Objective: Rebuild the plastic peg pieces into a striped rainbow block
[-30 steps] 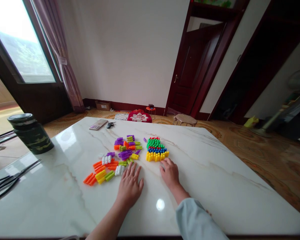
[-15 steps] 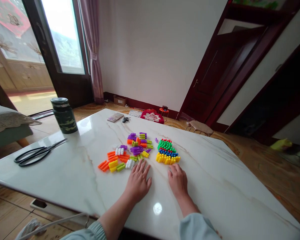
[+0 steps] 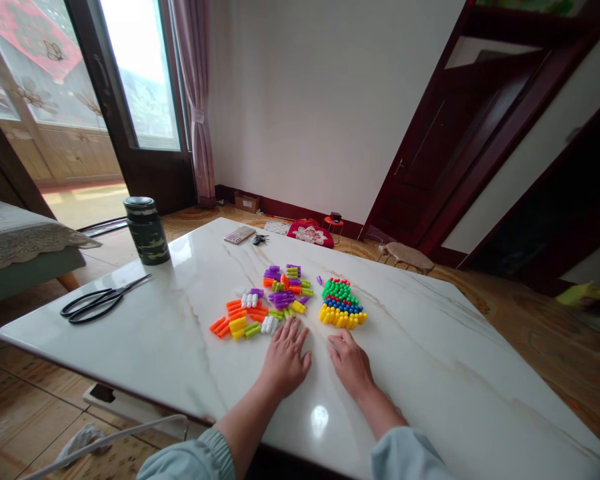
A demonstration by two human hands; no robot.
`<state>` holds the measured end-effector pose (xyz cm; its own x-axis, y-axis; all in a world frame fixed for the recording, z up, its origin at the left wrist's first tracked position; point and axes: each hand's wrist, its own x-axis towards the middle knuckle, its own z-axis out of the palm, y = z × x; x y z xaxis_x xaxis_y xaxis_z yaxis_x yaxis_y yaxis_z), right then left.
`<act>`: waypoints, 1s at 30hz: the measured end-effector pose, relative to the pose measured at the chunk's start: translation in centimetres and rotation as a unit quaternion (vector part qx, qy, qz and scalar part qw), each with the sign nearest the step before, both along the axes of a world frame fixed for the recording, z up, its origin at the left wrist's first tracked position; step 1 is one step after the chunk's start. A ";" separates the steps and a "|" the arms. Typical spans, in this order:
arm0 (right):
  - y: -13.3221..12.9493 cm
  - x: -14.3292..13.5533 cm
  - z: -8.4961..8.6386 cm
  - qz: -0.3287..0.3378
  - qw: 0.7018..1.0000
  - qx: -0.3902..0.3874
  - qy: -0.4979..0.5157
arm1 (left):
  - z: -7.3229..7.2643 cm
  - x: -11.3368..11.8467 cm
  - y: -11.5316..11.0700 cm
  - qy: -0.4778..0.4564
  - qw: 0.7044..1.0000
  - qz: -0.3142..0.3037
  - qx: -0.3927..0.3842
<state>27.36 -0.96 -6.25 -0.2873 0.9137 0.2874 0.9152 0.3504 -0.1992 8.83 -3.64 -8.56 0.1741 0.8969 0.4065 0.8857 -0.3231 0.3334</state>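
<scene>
My left hand [image 3: 286, 357] lies flat on the white marbled table [image 3: 420, 400], fingers spread, its fingertips beside white pieces [image 3: 269, 325]. Orange pieces [image 3: 221, 327], yellow pieces [image 3: 238, 327] and purple pieces [image 3: 281, 299] lie in small groups beyond and left of it. My right hand [image 3: 349, 360] rests on the table with its fingers curled together; whether anything is under them is hidden. Just beyond it stands a tight block of pieces, with yellow ones [image 3: 343, 319] in front, then blue, red and green ones [image 3: 336, 289]. A single purple piece [image 3: 319, 280] lies between the groups.
Black-handled scissors [image 3: 105, 297] lie at the table's left, with a dark camouflage flask [image 3: 147, 232] behind them. A phone [image 3: 239, 235] and keys [image 3: 260, 239] are near the far edge. A stool [image 3: 407, 257] stands beyond the table.
The view has turned slightly left. My right hand has drawn a little back from the yellow pieces and towards my left hand, its fingers more curled. My left hand stays flat.
</scene>
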 end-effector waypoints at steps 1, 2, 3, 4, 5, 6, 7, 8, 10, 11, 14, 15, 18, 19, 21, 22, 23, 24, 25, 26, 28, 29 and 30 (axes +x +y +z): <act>-0.3 -0.8 0.2 0.006 1.000 -0.019 0.000 | 0.0 0.0 0.0 0.000 1.000 -0.001 0.000; -0.5 -1.6 0.4 0.007 0.999 -0.036 -0.001 | 0.0 0.0 0.0 0.000 1.000 -0.003 -0.001; -0.7 -2.5 0.4 0.000 0.999 -0.047 -0.001 | 0.0 -0.1 0.0 0.000 1.000 -0.004 -0.002; -0.9 -3.3 0.4 -0.013 0.999 -0.053 -0.001 | 0.1 -0.1 0.0 0.001 1.000 -0.005 -0.005; -1.1 -4.1 0.4 -0.031 0.998 -0.054 -0.005 | 0.1 -0.1 0.0 0.001 1.000 -0.006 -0.008; -1.3 -4.7 0.2 -0.050 0.997 -0.050 -0.014 | 0.1 -0.1 0.0 0.002 1.000 -0.007 -0.012; -1.4 -5.3 0.1 -0.069 0.996 -0.044 -0.027 | 0.2 -0.1 0.0 0.002 1.000 -0.008 -0.017; -1.6 -5.7 -0.1 -0.083 0.995 -0.037 -0.043 | 0.2 -0.1 0.0 0.002 1.000 -0.010 -0.021; -1.8 -6.1 -0.3 -0.096 0.993 -0.026 -0.070 | 0.3 -0.1 0.0 0.003 1.000 -0.012 -0.027; -1.9 -6.2 -0.4 -0.097 0.992 -0.024 -0.078 | 0.3 -0.1 0.0 0.003 1.000 -0.013 -0.029; -1.9 -6.2 -0.4 -0.094 0.992 -0.024 -0.078 | 0.5 0.0 0.0 0.004 0.999 -0.016 -0.028; -1.8 -6.1 -0.4 -0.092 0.993 -0.026 -0.073 | 0.6 0.0 -0.1 0.006 1.000 -0.017 -0.024; -1.7 -6.0 -0.6 -0.095 0.994 -0.030 -0.046 | 1.0 0.0 -0.3 0.018 0.999 -0.032 0.014; -1.6 -6.0 -0.7 -0.096 0.994 -0.031 -0.034 | 1.1 0.0 -0.4 0.021 0.999 -0.038 0.031; -1.7 -5.9 -1.0 -0.097 0.995 -0.027 -0.010 | 1.4 0.0 -0.5 0.024 0.997 -0.046 0.063; -1.7 -5.8 -1.1 -0.097 0.995 -0.023 0.001 | 1.4 0.0 -0.6 0.023 0.996 -0.047 0.076; -1.8 -5.8 -1.2 -0.096 0.995 -0.016 0.011 | 1.5 0.0 -0.6 0.020 0.995 -0.046 0.088; -1.9 -5.7 -1.3 -0.092 0.995 -0.004 0.020 | 1.4 0.0 -0.6 0.017 0.994 -0.045 0.098; -1.9 -5.7 -1.4 -0.089 0.996 0.012 0.028 | 1.4 0.0 -0.6 0.014 0.993 -0.044 0.106; -2.0 -5.7 -1.3 -0.086 0.995 0.033 0.033 | 1.2 0.0 -0.5 0.012 0.993 -0.044 0.109; -2.1 -5.6 -1.2 -0.082 0.993 0.075 0.032 | 0.9 0.0 -0.4 0.010 0.994 -0.045 0.097; -2.1 -5.6 -1.1 -0.078 0.993 0.086 0.025 | 0.7 0.0 -0.3 0.011 0.996 -0.051 0.079; -2.0 -5.6 -1.0 -0.072 0.993 0.089 0.016 | 0.5 0.0 -0.2 0.014 0.997 -0.060 0.057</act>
<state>21.79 -3.00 -7.26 -0.1462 0.8789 0.4540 0.9526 0.2489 -0.1751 8.83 -3.82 -8.11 0.2896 0.8176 0.4977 0.8471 -0.4609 0.2644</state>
